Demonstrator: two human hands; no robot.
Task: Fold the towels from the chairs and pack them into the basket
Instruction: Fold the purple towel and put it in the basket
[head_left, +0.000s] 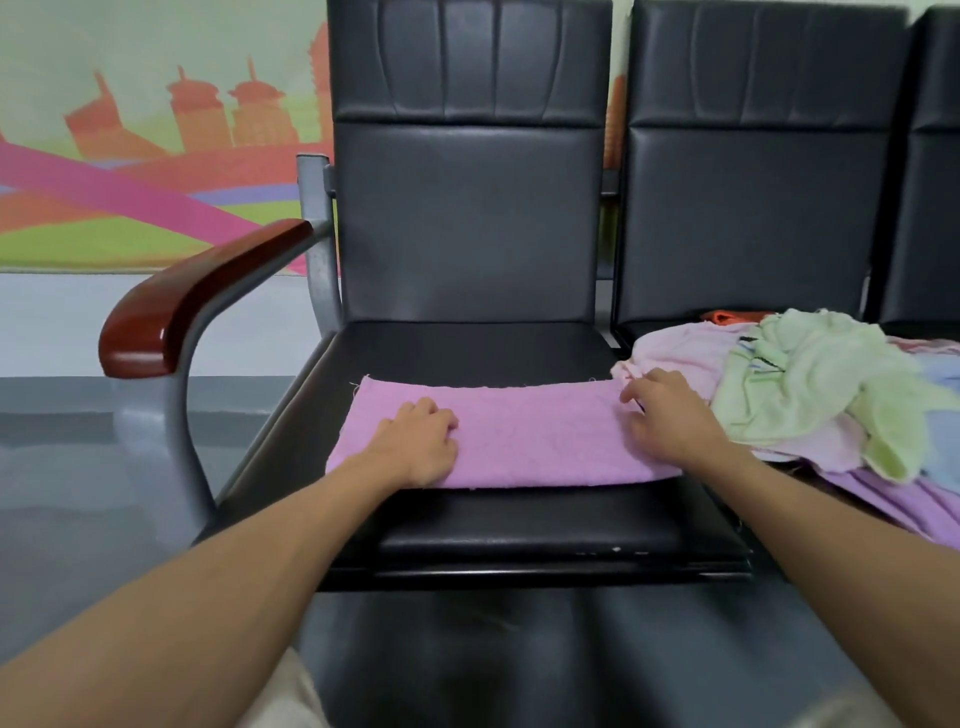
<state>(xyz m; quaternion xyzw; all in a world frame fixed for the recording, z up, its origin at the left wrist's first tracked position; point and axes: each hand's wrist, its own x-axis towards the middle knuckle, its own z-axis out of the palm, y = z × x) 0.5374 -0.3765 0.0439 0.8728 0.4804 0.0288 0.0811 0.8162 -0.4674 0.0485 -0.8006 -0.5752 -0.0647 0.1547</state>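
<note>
A pink towel (524, 434), folded into a long strip, lies flat across the black seat of the left chair (467, 353). My left hand (418, 444) rests on the towel's left part with its fingers curled under. My right hand (665, 415) lies on the towel's right end, fingertips curled at its far right corner. On the neighbouring chair a heap of loose towels (810, 384) is piled: pale green on top, pale pink, blue and lilac below. No basket is in view.
A wooden armrest (176, 306) on a grey metal frame stands left of the seat. Black chair backs (748, 171) rise behind. An orange item (722, 316) peeks out behind the heap. A grey floor (67, 457) and a painted wall lie to the left.
</note>
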